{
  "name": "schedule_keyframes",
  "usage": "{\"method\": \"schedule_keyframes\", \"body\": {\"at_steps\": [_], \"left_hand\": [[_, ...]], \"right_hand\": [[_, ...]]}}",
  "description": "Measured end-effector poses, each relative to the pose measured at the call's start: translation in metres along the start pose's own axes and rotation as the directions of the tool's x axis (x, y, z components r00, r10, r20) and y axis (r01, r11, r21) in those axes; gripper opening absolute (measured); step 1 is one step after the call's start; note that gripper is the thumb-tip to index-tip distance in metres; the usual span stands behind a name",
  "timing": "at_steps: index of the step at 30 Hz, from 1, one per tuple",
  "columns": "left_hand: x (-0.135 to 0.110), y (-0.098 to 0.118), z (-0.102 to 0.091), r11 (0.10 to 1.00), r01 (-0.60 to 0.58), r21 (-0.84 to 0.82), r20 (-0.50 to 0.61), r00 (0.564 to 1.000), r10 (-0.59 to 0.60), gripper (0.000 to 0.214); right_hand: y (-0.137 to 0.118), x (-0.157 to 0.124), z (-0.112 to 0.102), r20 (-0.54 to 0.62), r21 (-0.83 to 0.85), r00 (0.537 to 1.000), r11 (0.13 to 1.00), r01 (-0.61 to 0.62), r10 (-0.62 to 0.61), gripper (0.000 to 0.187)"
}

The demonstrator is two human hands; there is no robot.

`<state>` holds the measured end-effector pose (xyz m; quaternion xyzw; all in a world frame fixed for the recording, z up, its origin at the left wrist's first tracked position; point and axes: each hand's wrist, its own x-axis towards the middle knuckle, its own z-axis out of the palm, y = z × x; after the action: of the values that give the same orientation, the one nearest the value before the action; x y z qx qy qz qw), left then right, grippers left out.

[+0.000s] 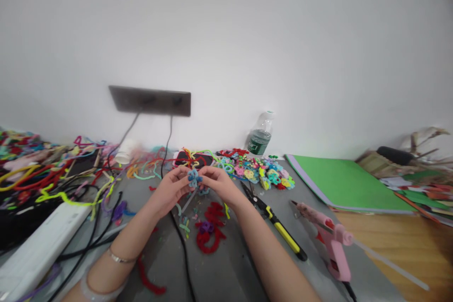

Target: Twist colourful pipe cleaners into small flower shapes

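Observation:
Between the fingertips of both hands is a small blue pipe-cleaner flower [193, 178], light blue with darker blue parts. My left hand [174, 188] pinches it from the left, and my right hand [216, 181] grips its right side. Part of the flower is hidden by the fingers. Just below the hands, a thin pale stick [189, 202] slants over the grey table. A coiled red pipe cleaner [208, 244] lies nearer to me, with a small purple curl [205, 228] on it. Green and yellow snippets [184, 227] are scattered to its left.
Yellow-handled pliers [279, 229] and a pink glue gun [329, 233] lie on the right, near a green sheet [339, 181]. Finished pipe-cleaner flowers [249, 172] are heaped behind, by a water bottle [261, 134]. Black cables [182, 240], a white box [46, 250] and tangled pipe cleaners [31, 170] occupy the left.

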<state>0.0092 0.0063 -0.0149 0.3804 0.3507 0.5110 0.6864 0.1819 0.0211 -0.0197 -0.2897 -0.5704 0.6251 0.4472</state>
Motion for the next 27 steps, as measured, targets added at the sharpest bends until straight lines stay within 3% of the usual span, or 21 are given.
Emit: {"method": "schedule_keyframes", "body": {"at_steps": [6, 13, 22, 27], "left_hand": [[-0.008, 0.007, 0.003, 0.994, 0.068, -0.087, 0.100, 0.993, -0.059, 0.030], [-0.014, 0.007, 0.010, 0.994, 0.090, -0.054, 0.104, 0.991, -0.084, 0.028], [-0.018, 0.011, 0.015, 0.989, 0.150, -0.012, 0.183, 0.972, -0.146, 0.028], [-0.017, 0.009, 0.016, 0.983, 0.184, -0.024, 0.184, 0.967, -0.177, 0.029]], "right_hand": [[0.000, -0.003, 0.000, 0.108, 0.116, 0.994, 0.993, 0.009, -0.021, 0.032], [0.005, -0.003, -0.004, 0.112, 0.095, 0.992, 0.994, 0.051, -0.061, 0.032], [0.000, -0.007, -0.007, 0.195, 0.039, 0.980, 0.999, -0.032, 0.024, 0.036], [0.001, -0.006, -0.006, 0.171, 0.003, 0.985, 1.000, -0.022, 0.022, 0.037]]}}
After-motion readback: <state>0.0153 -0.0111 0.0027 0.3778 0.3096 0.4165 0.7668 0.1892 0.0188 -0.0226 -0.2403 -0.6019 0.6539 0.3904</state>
